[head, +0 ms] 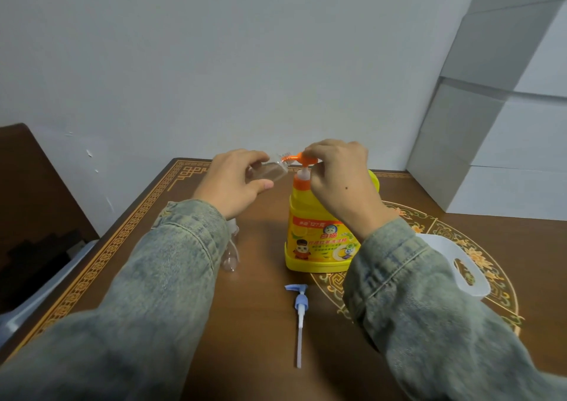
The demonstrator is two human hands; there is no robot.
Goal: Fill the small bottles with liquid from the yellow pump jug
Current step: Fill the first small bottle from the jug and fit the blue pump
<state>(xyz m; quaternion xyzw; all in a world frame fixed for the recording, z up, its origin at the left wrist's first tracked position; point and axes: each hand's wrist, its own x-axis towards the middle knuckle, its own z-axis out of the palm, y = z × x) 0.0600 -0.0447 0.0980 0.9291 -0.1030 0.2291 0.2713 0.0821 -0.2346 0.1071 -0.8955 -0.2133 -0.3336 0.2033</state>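
While pressing orange pump head (305, 159), right hand (343, 179) curls fingers over it; left hand (233, 181) grips one small bottle (274, 170), tilted, at nine o'clock of one yellow jug (322, 235).

1. Our left hand (234, 182) covers most of the small clear bottle (276, 170), so we cannot tell how full it is.
2. Our right hand (340, 179) hides the top of the orange pump head (302, 159) and the yellow jug's (319, 241) far shoulder.
3. Our left sleeve (171, 265) hides all but a little of a clear object (230, 258) on the tabletop (260, 324).
4. Our right sleeve (429, 308) overlaps the white handled container (460, 265).
5. The jug label's small print is unreadable.
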